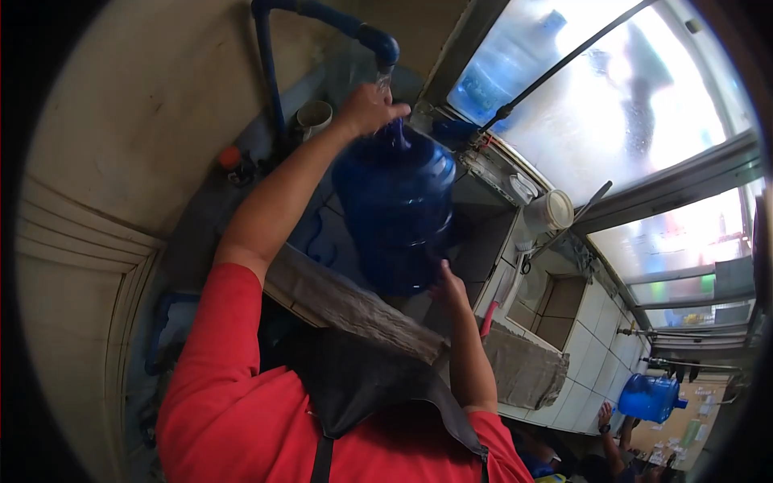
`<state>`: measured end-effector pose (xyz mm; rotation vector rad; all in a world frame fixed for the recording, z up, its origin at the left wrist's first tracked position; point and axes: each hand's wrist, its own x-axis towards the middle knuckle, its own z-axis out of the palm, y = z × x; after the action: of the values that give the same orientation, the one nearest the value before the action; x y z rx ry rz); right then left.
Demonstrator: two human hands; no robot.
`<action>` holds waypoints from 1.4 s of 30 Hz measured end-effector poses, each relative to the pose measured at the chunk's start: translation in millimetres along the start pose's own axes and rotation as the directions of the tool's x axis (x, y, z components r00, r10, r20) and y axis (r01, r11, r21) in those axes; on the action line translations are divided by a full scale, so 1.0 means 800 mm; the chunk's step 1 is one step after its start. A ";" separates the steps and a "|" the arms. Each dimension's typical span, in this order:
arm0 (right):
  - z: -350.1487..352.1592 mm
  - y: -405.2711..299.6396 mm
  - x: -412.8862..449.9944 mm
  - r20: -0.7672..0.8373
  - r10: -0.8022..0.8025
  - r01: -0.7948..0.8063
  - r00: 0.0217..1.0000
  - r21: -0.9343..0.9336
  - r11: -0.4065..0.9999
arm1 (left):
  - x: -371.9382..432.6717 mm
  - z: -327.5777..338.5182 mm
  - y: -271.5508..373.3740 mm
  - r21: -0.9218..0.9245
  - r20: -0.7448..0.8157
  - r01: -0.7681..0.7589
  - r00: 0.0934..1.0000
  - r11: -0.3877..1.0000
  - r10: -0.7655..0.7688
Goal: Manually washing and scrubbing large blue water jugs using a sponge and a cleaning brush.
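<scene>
A large blue plastic water jug [398,211] is tilted over a tiled basin [338,232], its neck toward the wall spout. My left hand [371,111] is at the neck, fingers bent around it and thumb out to the right. Clear water runs from the blue pipe spout [386,57] onto that hand and the neck. Something purple [398,134] shows just below the hand; blur hides what it is. My right hand [450,285] holds the jug's lower end from the right side, its fingertips partly hidden.
A grey cloth [356,305] covers the basin's front edge. To the left stand a mug [314,115] and an orange-capped bottle [232,160]. A white tub [548,210], a brush and a pink-handled knife [490,314] lie right. Farther right, another person's hand [605,415] is near a blue jug [649,397].
</scene>
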<state>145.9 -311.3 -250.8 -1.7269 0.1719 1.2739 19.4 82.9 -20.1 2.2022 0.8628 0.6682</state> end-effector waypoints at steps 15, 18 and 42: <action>0.296 -0.315 -0.132 0.313 -0.950 0.885 -0.023 -0.435 -0.165 | -0.054 0.024 -0.048 0.050 0.179 -0.365 0.919 0.930 0.351; 0.342 -0.332 -0.125 0.448 -0.887 0.839 0.111 -0.520 -0.158 | -0.058 0.048 -0.095 0.232 0.016 -0.501 0.859 0.834 0.511; 0.302 -0.289 -0.137 0.469 -0.800 0.775 0.375 -0.632 -0.007 | -0.028 0.017 -0.068 -0.753 0.312 0.392 0.920 0.528 -0.237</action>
<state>72.6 -50.5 -27.1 -1.9794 -1.4910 0.3232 -7.7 91.2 -73.6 1.1932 0.6474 0.5228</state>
